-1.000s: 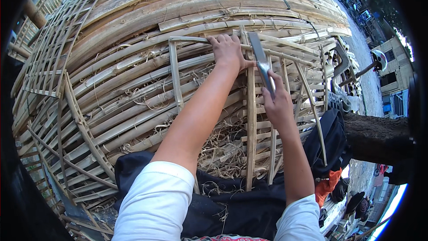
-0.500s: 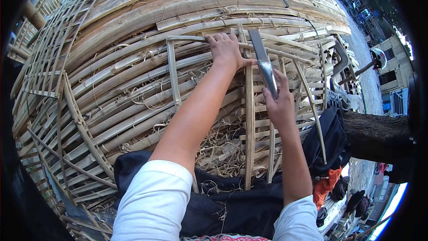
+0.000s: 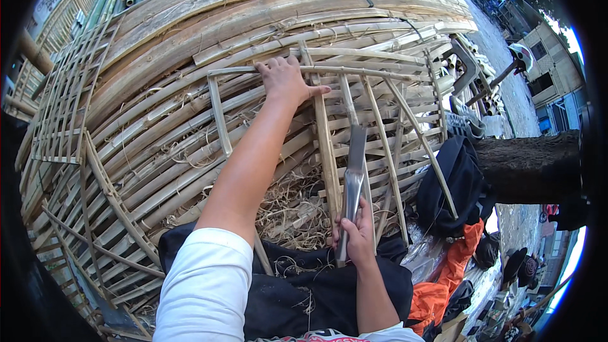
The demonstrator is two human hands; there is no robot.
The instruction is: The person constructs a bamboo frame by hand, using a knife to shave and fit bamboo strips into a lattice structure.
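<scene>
Over the bamboo pile's (image 3: 221, 31) near edge, I've the right hand (image 3: 358, 231) closed round a metal blade tool (image 3: 354, 158); well apart, farther up the pile, the left hand (image 3: 285, 82) lies on the bamboo frame (image 3: 370, 73), clamped or not I can't tell. Main risk, I'd guess: loose hold, slender frame shifts, blade strays into left hand
</scene>
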